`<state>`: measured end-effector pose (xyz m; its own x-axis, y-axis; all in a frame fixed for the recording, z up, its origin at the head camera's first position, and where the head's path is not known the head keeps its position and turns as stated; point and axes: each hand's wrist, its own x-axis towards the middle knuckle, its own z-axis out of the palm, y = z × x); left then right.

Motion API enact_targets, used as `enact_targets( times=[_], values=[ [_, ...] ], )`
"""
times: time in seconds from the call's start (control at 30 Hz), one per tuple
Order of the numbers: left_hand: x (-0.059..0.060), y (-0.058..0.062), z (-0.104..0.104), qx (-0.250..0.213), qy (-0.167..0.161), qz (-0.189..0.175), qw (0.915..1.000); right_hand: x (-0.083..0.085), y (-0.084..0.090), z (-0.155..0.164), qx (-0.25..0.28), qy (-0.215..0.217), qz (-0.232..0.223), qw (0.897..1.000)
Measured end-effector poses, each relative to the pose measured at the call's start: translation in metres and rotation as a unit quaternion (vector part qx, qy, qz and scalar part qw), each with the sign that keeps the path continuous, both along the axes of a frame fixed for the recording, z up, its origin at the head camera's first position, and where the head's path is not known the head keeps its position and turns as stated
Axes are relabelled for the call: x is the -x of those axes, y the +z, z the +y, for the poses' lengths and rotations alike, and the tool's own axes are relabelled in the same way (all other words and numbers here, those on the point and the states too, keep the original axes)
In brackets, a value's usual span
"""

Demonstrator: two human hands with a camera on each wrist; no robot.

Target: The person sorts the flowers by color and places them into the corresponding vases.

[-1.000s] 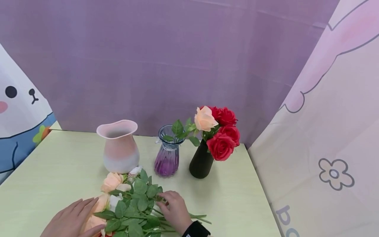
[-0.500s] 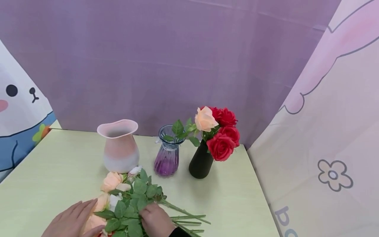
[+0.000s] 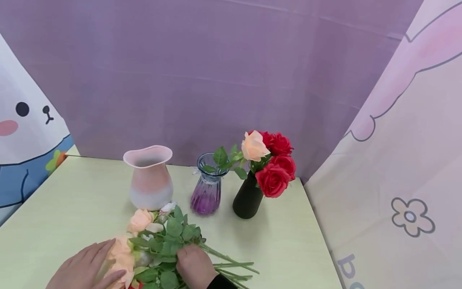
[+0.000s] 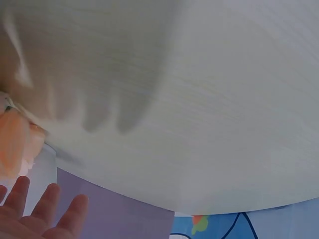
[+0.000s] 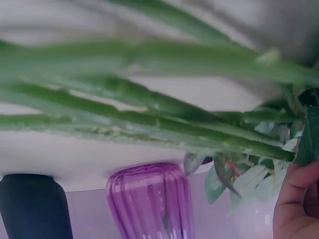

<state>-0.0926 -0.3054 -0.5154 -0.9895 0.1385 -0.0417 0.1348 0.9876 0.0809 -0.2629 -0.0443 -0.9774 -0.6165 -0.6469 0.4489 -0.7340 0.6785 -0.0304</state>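
Observation:
A bunch of roses lies on its side at the table's front, with peach blooms (image 3: 140,221), a white bloom (image 3: 168,208), green leaves (image 3: 175,227) and stems (image 3: 234,264) pointing right. A bit of red shows at the lower edge. My left hand (image 3: 84,267) rests with straight fingers against the nearer peach blooms; its fingers are spread in the left wrist view. My right hand (image 3: 195,265), fingers curled, grips a rose stem among the leaves. In the right wrist view its fingers (image 5: 294,199) bend beside a leaf and stem end; the grasp itself is mostly hidden.
Behind the bunch stand a pink-and-white vase (image 3: 150,182), a purple glass vase (image 3: 206,197) and a black vase (image 3: 248,196). Red roses (image 3: 272,180) fill the black one; a peach rose (image 3: 254,146) leans across from the glass vase. A purple curtain (image 3: 202,80) hangs behind the table.
My right hand has moved from the leaves' far edge inward and toward me, into the middle of the bunch. The leaves and near blooms have shifted slightly. My left hand stays at the blooms.

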Motion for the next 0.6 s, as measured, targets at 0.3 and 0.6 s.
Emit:
enact_targets(
  times=[0.3, 0.6],
  values=[
    [0.006, 0.015, 0.004, 0.003, 0.011, -0.048, 0.9988, 0.002, 0.070, 0.019, 0.080, -0.021, -0.045, 0.996],
    [0.020, -0.042, -0.030, 0.012, -0.006, -0.017, 0.9998, 0.004, 0.089, 0.026, 0.126, -0.024, -0.054, 0.990]
  ],
)
